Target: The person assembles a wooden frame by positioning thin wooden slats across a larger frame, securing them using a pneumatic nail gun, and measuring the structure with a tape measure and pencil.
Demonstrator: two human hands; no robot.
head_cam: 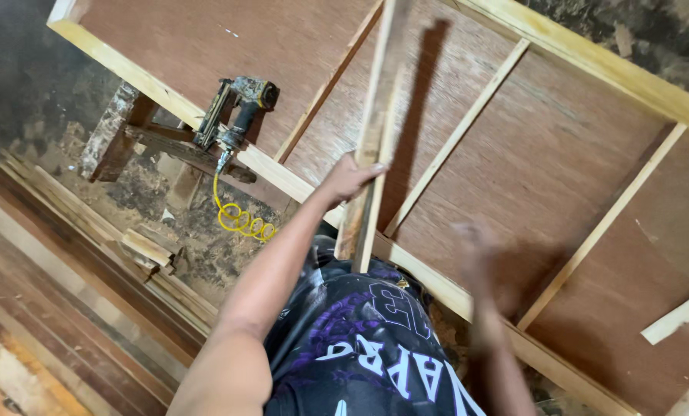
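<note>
Wooden slat (375, 131), long, narrow and paint-stained, is being held in the person's left hand (348, 179), whose fingers are wrapping closed around its lower part. Its long axis is running steeply up and away from the body, the near end hanging just in front of the dark printed shirt (367, 347) and the far end leaving the top of the view. It is hovering above a large plywood panel (545, 162) framed and ribbed with pale timber battens (456, 139), and is lying roughly parallel to those ribs. The right hand (475, 258) is blurring with motion just to the right of the slat and lower down, over the panel's near edge; whether its fingers are open or closed cannot be told. The left hand is the one touching the slat, the right merely near it. A pneumatic nail gun (237, 112) with a coiled yellow hose (240, 219) is resting on the frame's left edge, well apart from both hands
</note>
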